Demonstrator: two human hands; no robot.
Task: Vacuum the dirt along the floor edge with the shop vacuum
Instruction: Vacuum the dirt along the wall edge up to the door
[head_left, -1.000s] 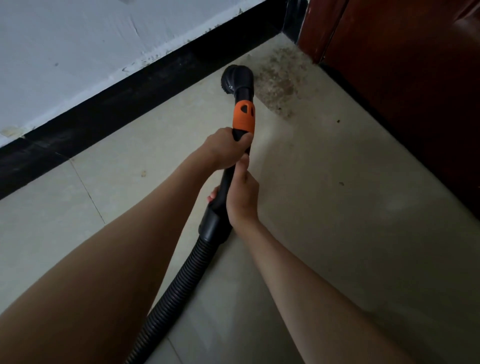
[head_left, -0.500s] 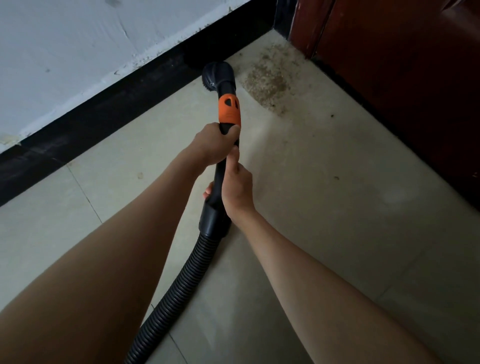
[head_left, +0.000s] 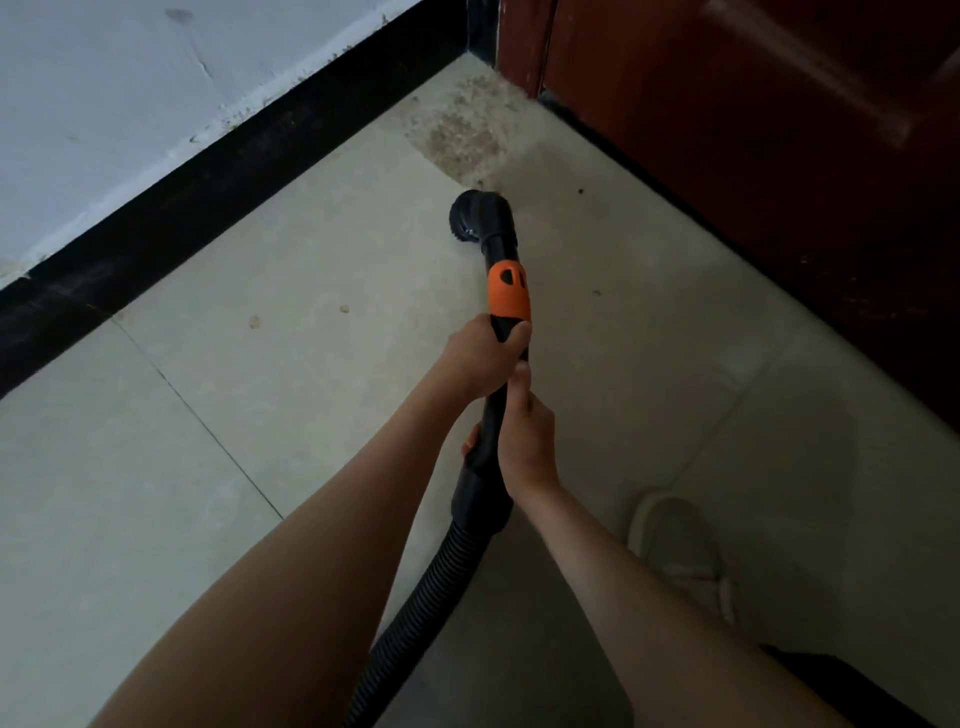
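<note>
Left hand (head_left: 480, 358) grips the vacuum wand (head_left: 501, 364) just below its orange collar (head_left: 509, 291), right hand (head_left: 524, 441) wraps it lower down, hose (head_left: 415, 623) trailing back. Brush nozzle (head_left: 480, 218) sits on the tile floor (head_left: 260, 415) just short of the dirt patch (head_left: 462, 135) in the corner; mid-sweep, next move likely pushing forward into it. Black baseboard (head_left: 208, 192) under white wall (head_left: 130, 78), dark wood door (head_left: 753, 156) right, shoe (head_left: 675, 545) near.
</note>
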